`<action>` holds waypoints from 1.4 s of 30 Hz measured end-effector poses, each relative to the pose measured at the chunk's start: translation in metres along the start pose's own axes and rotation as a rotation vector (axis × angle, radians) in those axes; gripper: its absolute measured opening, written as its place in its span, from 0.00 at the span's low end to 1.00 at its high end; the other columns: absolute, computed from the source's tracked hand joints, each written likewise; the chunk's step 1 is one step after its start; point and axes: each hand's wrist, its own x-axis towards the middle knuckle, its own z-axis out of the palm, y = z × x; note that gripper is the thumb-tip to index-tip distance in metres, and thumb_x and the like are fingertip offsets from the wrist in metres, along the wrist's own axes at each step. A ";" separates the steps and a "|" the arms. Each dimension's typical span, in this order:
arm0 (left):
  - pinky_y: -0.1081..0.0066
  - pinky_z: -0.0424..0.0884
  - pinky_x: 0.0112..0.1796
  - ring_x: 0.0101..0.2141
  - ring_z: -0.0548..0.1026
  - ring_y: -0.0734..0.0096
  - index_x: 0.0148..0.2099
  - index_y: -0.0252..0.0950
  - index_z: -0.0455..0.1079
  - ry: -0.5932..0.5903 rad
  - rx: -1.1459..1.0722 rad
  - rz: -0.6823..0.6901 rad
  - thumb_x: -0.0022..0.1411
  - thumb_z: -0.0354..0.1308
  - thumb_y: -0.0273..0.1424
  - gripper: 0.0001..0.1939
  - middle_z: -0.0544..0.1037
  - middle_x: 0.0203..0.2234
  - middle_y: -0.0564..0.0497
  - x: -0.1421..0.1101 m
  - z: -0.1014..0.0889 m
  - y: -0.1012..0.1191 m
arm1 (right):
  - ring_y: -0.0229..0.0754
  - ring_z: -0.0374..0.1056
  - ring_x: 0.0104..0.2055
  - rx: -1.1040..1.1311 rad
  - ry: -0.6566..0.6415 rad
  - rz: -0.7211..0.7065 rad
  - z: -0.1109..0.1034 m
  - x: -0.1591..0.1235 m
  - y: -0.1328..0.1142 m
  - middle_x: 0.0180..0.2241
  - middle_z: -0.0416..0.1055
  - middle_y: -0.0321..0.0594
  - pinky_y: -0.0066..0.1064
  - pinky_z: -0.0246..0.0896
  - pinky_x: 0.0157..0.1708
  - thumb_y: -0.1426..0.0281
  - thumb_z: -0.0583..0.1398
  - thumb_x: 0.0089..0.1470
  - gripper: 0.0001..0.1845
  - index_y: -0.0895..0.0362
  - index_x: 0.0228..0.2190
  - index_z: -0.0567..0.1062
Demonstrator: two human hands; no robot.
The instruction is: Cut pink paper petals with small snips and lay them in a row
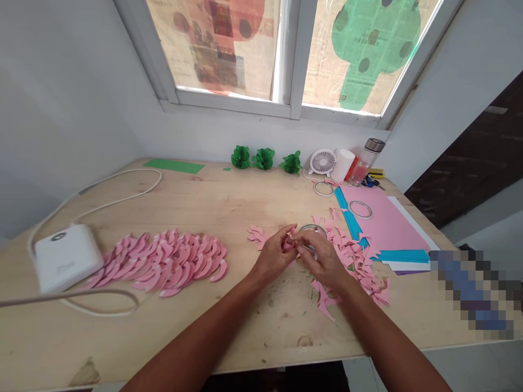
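My left hand (pixel 277 255) is closed around a small pink paper piece (pixel 291 234), which shows between the fingertips. My right hand (pixel 321 257) meets it from the right, thumb and forefinger pinched at the same piece; the exact contact is partly hidden by the fingers. Just behind the right hand lies a roll of tape (pixel 314 226), partly covered. Pink paper scraps (pixel 354 251) are scattered around and beyond the right hand, with a few smaller scraps (pixel 256 235) left of the left hand. Farther left, curved pink paper petals (pixel 175 261) overlap in rows, many with whitish tips.
A white power bank (pixel 68 257) with a looping cable is at left. Green paper ornaments (pixel 263 158), a small fan (pixel 323 162) and a glass bottle (pixel 366 163) line the wall. Pink sheets (pixel 388 220) over blue ones lie right, bearing a tape ring (pixel 360 209).
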 end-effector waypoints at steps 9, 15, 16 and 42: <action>0.77 0.64 0.24 0.23 0.68 0.78 0.54 0.33 0.63 -0.047 -0.247 -0.141 0.46 0.64 0.33 0.32 0.72 0.27 0.52 0.002 0.000 0.003 | 0.41 0.67 0.35 0.003 0.084 0.119 -0.001 -0.003 0.011 0.33 0.71 0.41 0.33 0.61 0.36 0.70 0.51 0.56 0.08 0.55 0.38 0.68; 0.78 0.59 0.19 0.17 0.62 0.83 0.52 0.33 0.63 0.021 -0.312 -0.191 0.48 0.63 0.37 0.30 0.74 0.27 0.50 0.001 -0.003 0.011 | 0.41 0.67 0.35 0.087 0.128 0.175 -0.001 -0.004 0.011 0.32 0.70 0.41 0.32 0.63 0.35 0.70 0.52 0.56 0.08 0.55 0.38 0.67; 0.77 0.60 0.20 0.17 0.64 0.82 0.51 0.33 0.64 0.034 -0.300 -0.182 0.48 0.62 0.37 0.28 0.75 0.27 0.50 0.001 -0.003 0.012 | 0.41 0.67 0.35 0.106 0.126 0.173 -0.001 -0.004 0.010 0.32 0.70 0.41 0.32 0.63 0.35 0.70 0.52 0.56 0.07 0.54 0.38 0.67; 0.74 0.67 0.31 0.25 0.72 0.75 0.49 0.34 0.64 0.229 -0.393 -0.087 0.44 0.64 0.28 0.28 0.75 0.23 0.54 -0.001 0.002 0.008 | 0.43 0.65 0.37 0.099 0.169 0.195 0.007 0.003 0.008 0.31 0.69 0.40 0.35 0.59 0.39 0.70 0.55 0.52 0.05 0.55 0.27 0.70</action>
